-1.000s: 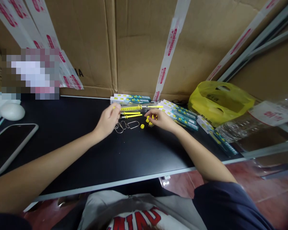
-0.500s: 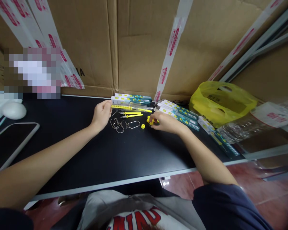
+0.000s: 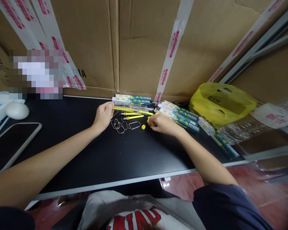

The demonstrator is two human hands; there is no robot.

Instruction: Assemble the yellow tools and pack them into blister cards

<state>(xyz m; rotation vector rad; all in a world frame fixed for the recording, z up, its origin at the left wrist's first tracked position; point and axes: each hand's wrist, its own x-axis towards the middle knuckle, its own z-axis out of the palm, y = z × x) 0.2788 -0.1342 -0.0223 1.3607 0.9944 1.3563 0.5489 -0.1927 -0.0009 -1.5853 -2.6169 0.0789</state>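
My left hand (image 3: 103, 118) is closed round the left end of a yellow graduated rod (image 3: 124, 109), which points right across the black table. At the small yellow caps (image 3: 148, 120), my right hand (image 3: 165, 124) has its fingers bent and pinched together. Those fingers partly hide the caps. A single yellow cap (image 3: 143, 127) lies just left of them. Two thinner yellow rods with metal ends (image 3: 135, 117) rest between my hands. In front of these is a loose cluster of bent wire hooks (image 3: 120, 126). Clear plastic tubes (image 3: 144, 108) lie behind the graduated rod.
Printed slim boxes (image 3: 134, 101) lie along the back, with more slim boxes (image 3: 180, 116) beyond my right hand. A yellow plastic bag (image 3: 206, 102) and a clear bottle (image 3: 240, 127) are at the right. A phone (image 3: 12, 150) lies left; cardboard (image 3: 144, 57) stands behind.
The right-hand fingers have drawn in slightly over the yellow caps. The left hand still holds the graduated rod. The whole view has shifted a little.
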